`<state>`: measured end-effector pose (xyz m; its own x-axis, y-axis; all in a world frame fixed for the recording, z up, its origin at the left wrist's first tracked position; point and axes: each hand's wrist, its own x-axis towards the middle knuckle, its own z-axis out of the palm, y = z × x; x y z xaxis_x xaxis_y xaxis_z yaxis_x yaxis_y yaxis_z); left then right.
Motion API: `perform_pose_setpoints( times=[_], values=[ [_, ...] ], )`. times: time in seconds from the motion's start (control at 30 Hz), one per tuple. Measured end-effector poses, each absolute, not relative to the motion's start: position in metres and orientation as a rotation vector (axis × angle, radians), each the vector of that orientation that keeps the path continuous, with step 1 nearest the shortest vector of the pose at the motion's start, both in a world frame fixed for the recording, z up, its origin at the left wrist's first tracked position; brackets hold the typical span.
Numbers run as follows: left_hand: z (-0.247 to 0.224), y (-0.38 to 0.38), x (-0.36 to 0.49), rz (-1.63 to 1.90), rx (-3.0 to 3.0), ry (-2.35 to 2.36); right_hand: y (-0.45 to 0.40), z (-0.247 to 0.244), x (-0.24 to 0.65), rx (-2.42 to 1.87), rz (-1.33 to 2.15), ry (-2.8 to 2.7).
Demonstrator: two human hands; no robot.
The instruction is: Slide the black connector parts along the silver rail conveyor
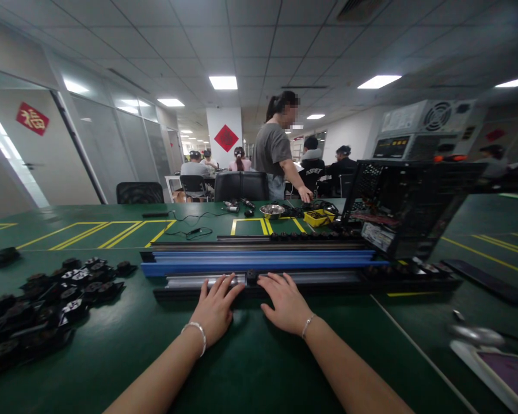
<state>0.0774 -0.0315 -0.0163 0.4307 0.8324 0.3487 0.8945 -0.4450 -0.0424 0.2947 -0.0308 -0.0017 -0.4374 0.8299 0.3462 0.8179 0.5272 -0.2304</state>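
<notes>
My left hand (216, 307) rests with spread fingers on the near edge of a long dark rail (319, 280) with a silvery strip, lying crosswise on the green table (259, 368). To its right, my right hand (285, 302) lies on the same rail, fingers apart. Between the fingertips of both hands sits a small black part (251, 278) on the rail. Neither hand is closed around anything. Just beyond the rail runs a long blue bar (259, 263), with dark strips (242, 246) behind it.
Many black parts (30, 310) are heaped at the left. An open computer case (408, 201) stands at the right, near a yellow tray (318, 217) and a metal bowl (272, 211). Across the table stands a person (274, 144). A device (501, 368) lies front right.
</notes>
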Motion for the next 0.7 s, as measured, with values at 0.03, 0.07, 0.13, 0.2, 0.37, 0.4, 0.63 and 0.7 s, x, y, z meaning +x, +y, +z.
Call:
perform_pose_setpoints(
  times=[0.03, 0.07, 0.13, 0.2, 0.37, 0.4, 0.63, 0.7],
  values=[
    [-0.016, -0.032, 0.08, -0.387, -2.469, -1.495, -0.031, -0.002, 0.294, -1.348, 0.033, -2.355],
    [-0.016, -0.033, 0.082, -0.36, -2.472, -1.485, -0.031, -0.003, 0.294, -1.348, 0.027, -2.356],
    [-0.016, -0.033, 0.087, -0.288, -2.473, -1.488, -0.03, -0.004, 0.293, -1.351, 0.022, -2.355],
    [-0.015, -0.032, 0.091, -0.208, -2.459, -1.519, -0.03, -0.005, 0.292, -1.352, 0.022, -2.353],
    [-0.014, -0.027, 0.109, -0.101, -2.403, -1.625, -0.029, -0.008, 0.291, -1.369, 0.025, -2.331],
    [-0.014, -0.026, 0.113, -0.091, -2.396, -1.642, -0.029, -0.009, 0.291, -1.376, 0.018, -2.327],
    [-0.009, -0.021, 0.13, -0.031, -2.339, -1.741, -0.024, -0.014, 0.296, -1.552, -0.196, -2.21],
    [-0.005, -0.021, 0.133, -0.014, -2.34, -1.759, -0.022, -0.015, 0.297, -1.622, -0.218, -2.181]
  ],
)
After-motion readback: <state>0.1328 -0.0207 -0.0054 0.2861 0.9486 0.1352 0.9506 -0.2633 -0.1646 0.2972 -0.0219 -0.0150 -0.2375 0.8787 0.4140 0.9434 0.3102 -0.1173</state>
